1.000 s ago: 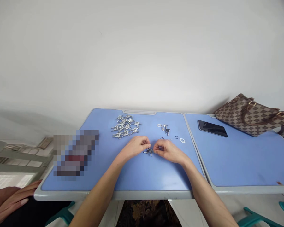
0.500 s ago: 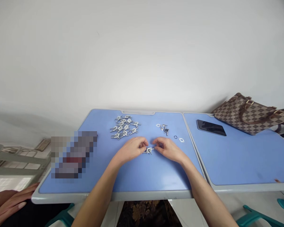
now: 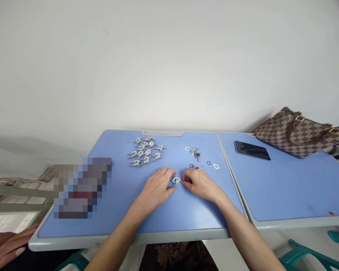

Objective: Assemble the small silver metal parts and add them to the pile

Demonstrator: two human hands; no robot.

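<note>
On the blue table a small metal part with an oval flange [image 3: 176,180] lies between my two hands. My left hand [image 3: 158,187] is at its left side, thumb and fingers spread apart around it. My right hand [image 3: 199,183] has its fingertips pinched at the part's right end; what they hold is too small to make out. Several similar metal parts [image 3: 146,152] lie in a group up and left of my hands. Beyond my right hand are loose pieces: a dark-centred metal piece [image 3: 197,154], a dark ring [image 3: 208,163] and a flat gasket [image 3: 216,166].
A black phone [image 3: 252,150] and a checkered handbag [image 3: 301,136] lie on the right-hand table [image 3: 296,188]. A pixelated dark object [image 3: 86,188] is on the left. Another person's hands [image 3: 14,244] rest at the lower left, beside a green stool [image 3: 75,260].
My left thumb has spread away from its fingers and the flanged part has turned slightly. My right hand has closed in on the part's right end. The view has shifted a little.
</note>
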